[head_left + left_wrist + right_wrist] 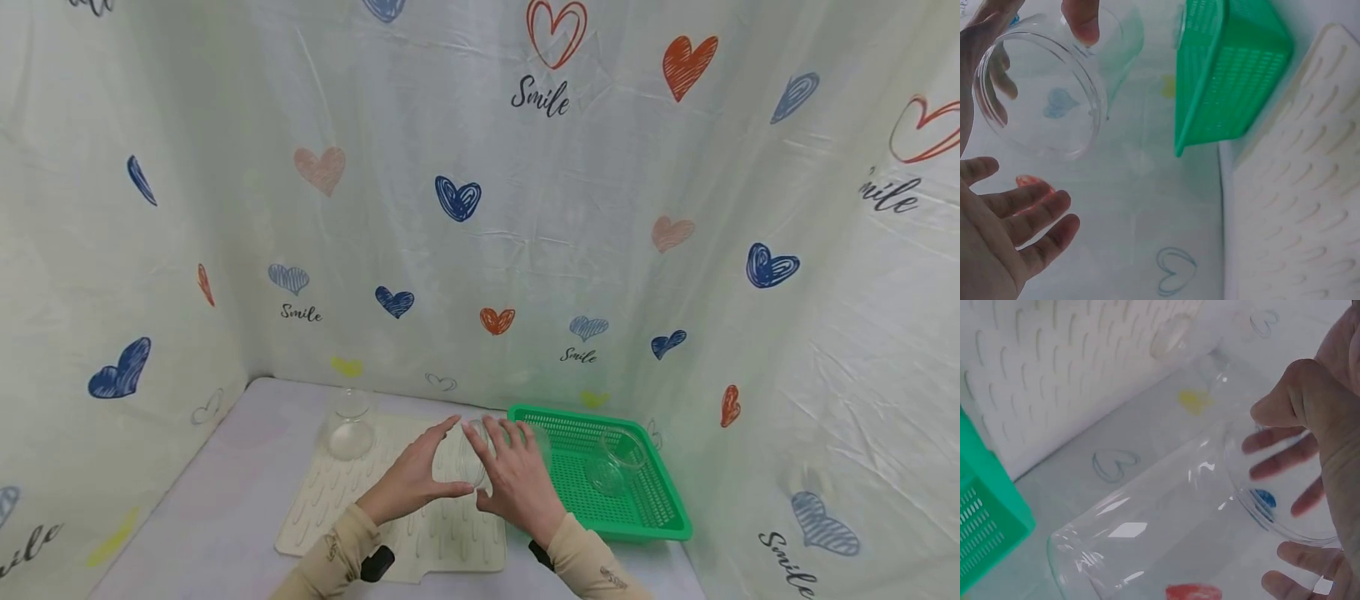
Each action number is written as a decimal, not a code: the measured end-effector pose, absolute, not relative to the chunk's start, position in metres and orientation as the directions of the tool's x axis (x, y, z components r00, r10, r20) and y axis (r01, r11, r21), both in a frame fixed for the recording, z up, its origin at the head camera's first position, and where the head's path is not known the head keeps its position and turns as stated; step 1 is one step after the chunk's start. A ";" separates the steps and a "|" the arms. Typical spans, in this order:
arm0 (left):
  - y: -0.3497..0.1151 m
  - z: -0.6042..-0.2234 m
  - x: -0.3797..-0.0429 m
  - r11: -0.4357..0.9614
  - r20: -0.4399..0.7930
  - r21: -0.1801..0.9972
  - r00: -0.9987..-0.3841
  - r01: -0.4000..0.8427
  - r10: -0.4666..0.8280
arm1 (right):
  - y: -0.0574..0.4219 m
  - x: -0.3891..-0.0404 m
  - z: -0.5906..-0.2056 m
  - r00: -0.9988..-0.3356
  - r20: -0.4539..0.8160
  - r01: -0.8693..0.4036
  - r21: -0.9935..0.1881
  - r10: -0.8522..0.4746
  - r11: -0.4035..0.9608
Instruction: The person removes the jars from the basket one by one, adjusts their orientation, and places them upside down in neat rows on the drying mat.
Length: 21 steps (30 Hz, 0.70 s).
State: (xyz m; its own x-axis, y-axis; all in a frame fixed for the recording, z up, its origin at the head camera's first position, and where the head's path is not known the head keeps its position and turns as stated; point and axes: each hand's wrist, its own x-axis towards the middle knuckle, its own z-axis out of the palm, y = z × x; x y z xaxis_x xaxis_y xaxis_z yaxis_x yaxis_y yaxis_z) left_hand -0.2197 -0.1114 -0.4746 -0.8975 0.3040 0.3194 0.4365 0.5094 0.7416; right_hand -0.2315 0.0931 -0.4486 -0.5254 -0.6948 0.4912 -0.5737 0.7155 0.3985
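A clear cylindrical jar lies sideways in the air above the mat, its open rim turned to the left. My right hand grips it from the right, fingers over the top and thumb low. Close to the rim, my left hand has its thumb and fingers spread apart. In the left wrist view the round mouth of the jar faces the camera, with fingers showing through its wall. The long smooth body of the jar fills the lower middle of the right wrist view.
A pale ridged drying mat lies under the hands. Another clear vessel stands on its far left part. At the right, a green plastic basket holds more clear glassware. A heart-printed curtain encloses the table.
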 end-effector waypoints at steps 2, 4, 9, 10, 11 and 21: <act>-0.108 -0.476 -0.220 0.492 0.329 0.739 -0.884 0.461 0.333 | 0.088 -0.228 -0.452 -0.520 0.475 -0.588 0.404 -0.710 0.701; -0.107 -0.477 -0.220 0.486 0.335 0.734 -0.876 0.474 0.348 | 0.085 -0.225 -0.455 -0.516 0.462 -0.601 0.405 -0.721 0.689; -0.109 -0.482 -0.219 0.471 0.348 0.735 -0.867 0.488 0.356 | 0.079 -0.221 -0.461 -0.527 0.438 -0.610 0.402 -0.728 0.683; -0.110 -0.483 -0.219 0.462 0.353 0.738 -0.865 0.492 0.358 | 0.078 -0.221 -0.462 -0.528 0.436 -0.611 0.400 -0.729 0.683; -0.110 -0.484 -0.220 0.453 0.358 0.740 -0.862 0.496 0.360 | 0.078 -0.221 -0.462 -0.529 0.435 -0.612 0.400 -0.729 0.682; -0.132 -0.483 -0.226 0.432 0.405 0.772 -0.885 0.466 0.230 | 0.090 -0.225 -0.440 -0.628 0.584 -0.687 -0.106 -0.514 0.719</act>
